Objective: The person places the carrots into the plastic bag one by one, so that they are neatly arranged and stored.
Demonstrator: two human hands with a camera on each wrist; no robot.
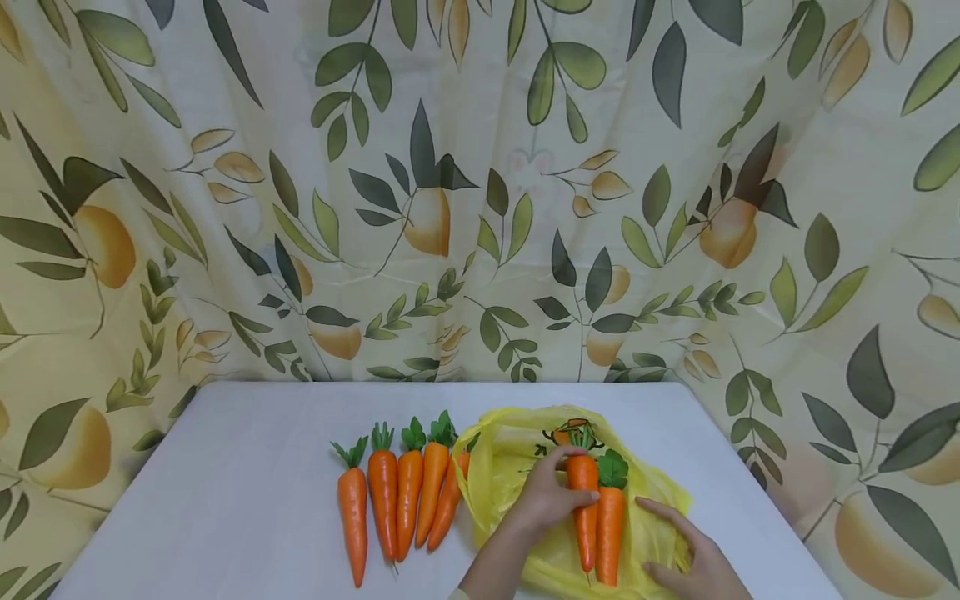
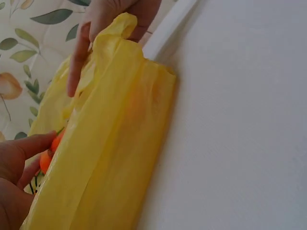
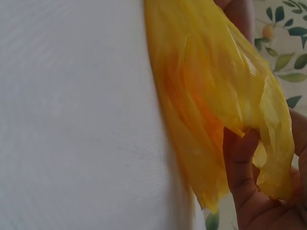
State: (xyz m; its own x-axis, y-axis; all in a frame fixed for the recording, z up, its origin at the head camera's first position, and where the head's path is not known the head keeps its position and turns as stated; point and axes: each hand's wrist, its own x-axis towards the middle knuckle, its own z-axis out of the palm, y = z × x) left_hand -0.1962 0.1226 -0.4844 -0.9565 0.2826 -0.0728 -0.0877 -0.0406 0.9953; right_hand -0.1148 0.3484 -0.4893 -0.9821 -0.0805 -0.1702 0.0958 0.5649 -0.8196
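My left hand [image 1: 551, 496] pinches an orange carrot [image 1: 586, 533] near its green top, fingers on one side and thumb across the front. A second carrot [image 1: 611, 533] with a leafy top lies right beside it. Both are within the opened yellow plastic bag [image 1: 517, 458], which spreads around them. Seen from the left wrist, the bag's side [image 2: 110, 143] hides most of the carrots. My right hand [image 1: 693, 554] is at the bag's right side, holding its thin edge between thumb and fingers in the right wrist view, where orange shows through the plastic [image 3: 187, 86].
Several more carrots [image 1: 408, 500] lie in a row on the white table [image 1: 247, 500], left of the bag, leafy ends toward the back. The rightmost one touches or tucks under the bag's left edge. A leaf-and-fruit patterned curtain [image 1: 480, 208] hangs behind the table.
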